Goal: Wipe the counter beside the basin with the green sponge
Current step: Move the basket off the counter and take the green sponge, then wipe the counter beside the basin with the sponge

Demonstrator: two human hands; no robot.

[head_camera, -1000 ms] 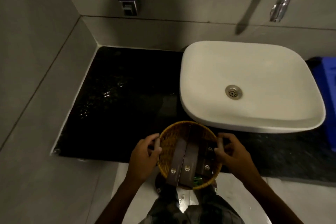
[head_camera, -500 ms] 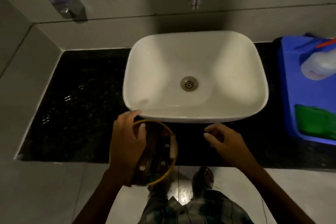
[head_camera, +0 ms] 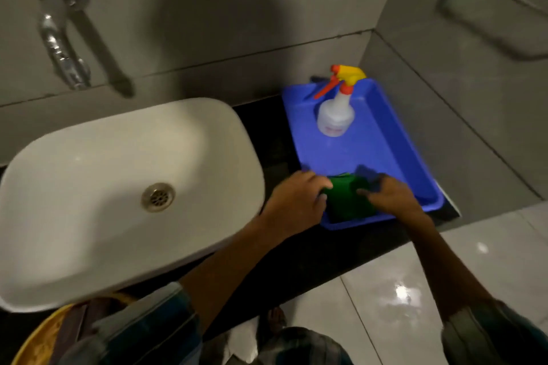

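**Sponge pickup at near end of tray: risks and positions noted**

Near edge: part of a wicker basket [head_camera: 38,338] is seen at bottom left, below the white basin [head_camera: 118,192]. It appears tucked against the body, though how it is supported cannot be told. Risk judged: a slip of the basket while both hands are occupied at the tray.

Both forearms are extended to the right of the basin. The left hand [head_camera: 296,201] is set on the left edge of the green sponge [head_camera: 345,201], fingers curled at its far-left corner. The right hand [head_camera: 388,195] is laid on the sponge's right side, fingertips over its top. Whether either hand is truly clamped on the sponge, or only touching it, cannot be told; motion blur is present.

The sponge lies at the near end of the blue tray [head_camera: 385,154], between the two hands and touching both. It has not yet been lifted clear, by appearance.

Risks judged from here:
- The tray could be dragged or tipped off the black counter [head_camera: 267,133], its near right corner appearing close to the counter edge.
- The spray bottle [head_camera: 336,115], standing upright at the far end of the tray, could be toppled if the tray is jolted.
- A loose two-handed hold could let the sponge drop to the glossy floor [head_camera: 400,290].

Far: wall tap [head_camera: 59,38], not involved.
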